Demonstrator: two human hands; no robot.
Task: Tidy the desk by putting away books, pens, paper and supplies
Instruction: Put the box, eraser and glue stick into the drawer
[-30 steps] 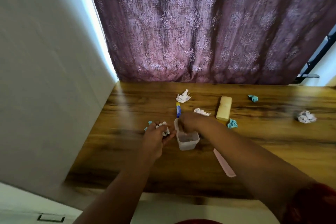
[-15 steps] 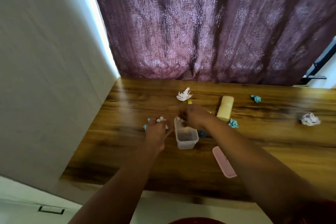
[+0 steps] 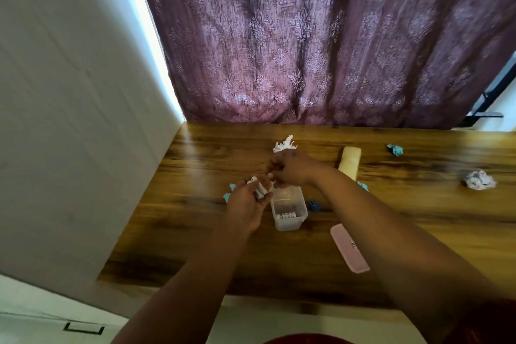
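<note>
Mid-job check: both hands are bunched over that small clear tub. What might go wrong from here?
1. The left hand holds several small white cylinders loosely beside the clear tub; one might slip and roll across the desk.
2. The tub looks light, and the right hand works just above its far rim, so a bump may tip it.
3. The pink lid lies near the right forearm and may get swept off.

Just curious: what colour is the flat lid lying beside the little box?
Pale pink lid, clearest in the head view.
</note>
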